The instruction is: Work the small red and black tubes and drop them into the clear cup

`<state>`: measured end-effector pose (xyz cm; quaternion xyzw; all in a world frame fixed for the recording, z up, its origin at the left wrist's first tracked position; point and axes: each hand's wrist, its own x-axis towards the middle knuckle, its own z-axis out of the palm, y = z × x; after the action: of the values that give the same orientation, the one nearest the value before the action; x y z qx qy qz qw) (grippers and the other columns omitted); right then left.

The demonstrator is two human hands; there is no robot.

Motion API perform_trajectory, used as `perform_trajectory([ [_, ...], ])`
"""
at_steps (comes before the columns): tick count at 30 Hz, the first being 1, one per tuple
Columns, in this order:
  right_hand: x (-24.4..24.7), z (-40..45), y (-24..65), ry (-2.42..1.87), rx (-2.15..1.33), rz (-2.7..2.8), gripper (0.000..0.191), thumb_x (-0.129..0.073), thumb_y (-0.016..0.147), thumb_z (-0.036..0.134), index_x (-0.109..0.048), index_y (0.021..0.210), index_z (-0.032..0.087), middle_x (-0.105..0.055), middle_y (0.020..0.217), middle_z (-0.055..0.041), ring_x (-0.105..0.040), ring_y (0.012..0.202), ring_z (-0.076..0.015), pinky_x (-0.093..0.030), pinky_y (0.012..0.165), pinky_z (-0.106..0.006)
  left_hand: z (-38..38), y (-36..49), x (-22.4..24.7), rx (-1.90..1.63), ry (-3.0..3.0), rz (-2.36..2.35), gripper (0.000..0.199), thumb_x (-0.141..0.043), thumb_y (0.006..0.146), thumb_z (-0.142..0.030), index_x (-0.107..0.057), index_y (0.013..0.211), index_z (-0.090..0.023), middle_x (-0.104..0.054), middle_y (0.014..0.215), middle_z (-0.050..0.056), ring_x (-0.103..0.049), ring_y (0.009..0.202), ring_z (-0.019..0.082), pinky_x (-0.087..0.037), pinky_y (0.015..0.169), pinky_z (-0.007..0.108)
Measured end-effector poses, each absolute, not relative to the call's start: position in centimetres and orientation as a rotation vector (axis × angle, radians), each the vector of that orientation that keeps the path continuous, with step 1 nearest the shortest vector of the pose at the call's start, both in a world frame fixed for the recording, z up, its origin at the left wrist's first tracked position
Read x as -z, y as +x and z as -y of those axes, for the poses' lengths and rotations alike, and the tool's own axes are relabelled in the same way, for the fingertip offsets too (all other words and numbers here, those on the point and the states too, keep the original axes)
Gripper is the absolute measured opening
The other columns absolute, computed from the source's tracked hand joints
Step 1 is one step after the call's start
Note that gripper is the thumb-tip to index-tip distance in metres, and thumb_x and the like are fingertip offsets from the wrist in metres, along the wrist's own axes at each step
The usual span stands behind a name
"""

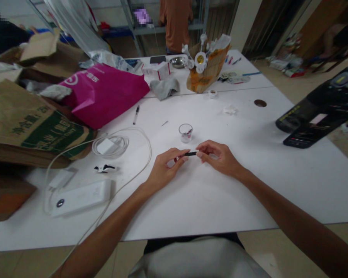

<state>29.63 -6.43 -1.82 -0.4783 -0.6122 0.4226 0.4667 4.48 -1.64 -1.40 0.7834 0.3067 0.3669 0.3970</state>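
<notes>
Between my two hands, just over the white table (208, 193), is a small dark stick-like piece (192, 153). My left hand (168, 164) pinches its left end, where a bit of red shows by the fingers. On the other end, the fingertips of my right hand (217, 156) are closed. What kind of thing the piece is, I cannot make out, as the fingers cover both ends. Right behind my hands stands a small clear cup (185, 133) with some small pinkish and dark bits in it.
At left lie a white power bank (82, 197), a coiled cable (124, 146) and a clip-like black-and-white item (105, 168). Behind them are a magenta bag (107, 92) and a paper sack (26, 119). A phone (315, 129) leans against a dark bottle (301, 106) at right. People stand beyond the table.
</notes>
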Motion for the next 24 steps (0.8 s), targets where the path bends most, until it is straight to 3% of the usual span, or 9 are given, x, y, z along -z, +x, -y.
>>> perform_trajectory([
  [5,1.8,6.45,29.81,-1.197,-0.996,1.556,0.035,-0.075,0.104,0.056,-0.078,0.101,0.021,-0.074,0.085,-0.0035,-0.068,0.076,-0.0172,-0.059,0.075,-0.033,1.64,4.49,1.48,-0.932,1.98,-0.78,0.029,-0.074,0.108,-0.036,-0.085,0.133,-0.026,-0.075,0.094,0.004,-0.065,0.081,0.014,-0.053,0.079,0.029],
  [10,1.84,6.49,29.94,-1.273,-0.966,1.602,0.045,-0.065,0.109,0.059,-0.073,0.085,0.022,-0.072,0.078,-0.0028,-0.066,0.074,-0.017,-0.055,0.072,-0.031,1.68,4.6,1.48,-0.933,1.988,-0.759,0.028,-0.073,0.109,-0.036,-0.085,0.132,-0.026,-0.074,0.092,0.004,-0.065,0.081,0.015,-0.053,0.081,0.03],
  [17,1.66,6.5,29.62,-1.197,-1.001,1.513,0.035,-0.079,0.101,0.057,-0.076,0.108,0.022,-0.072,0.084,-0.0018,-0.068,0.071,-0.0161,-0.06,0.071,-0.032,1.62,4.47,1.57,-0.93,1.982,-0.797,0.03,-0.072,0.109,-0.042,-0.085,0.131,-0.026,-0.075,0.092,0.004,-0.066,0.082,0.016,-0.055,0.081,0.03],
  [24,1.66,6.46,29.77,-1.22,-1.015,1.567,0.034,-0.077,0.102,0.056,-0.077,0.097,0.022,-0.071,0.079,-0.0017,-0.066,0.071,-0.0164,-0.058,0.072,-0.032,1.66,4.55,1.6,-0.916,1.963,-0.8,0.03,-0.074,0.108,-0.041,-0.085,0.13,-0.025,-0.077,0.095,0.005,-0.066,0.083,0.015,-0.054,0.082,0.03],
])
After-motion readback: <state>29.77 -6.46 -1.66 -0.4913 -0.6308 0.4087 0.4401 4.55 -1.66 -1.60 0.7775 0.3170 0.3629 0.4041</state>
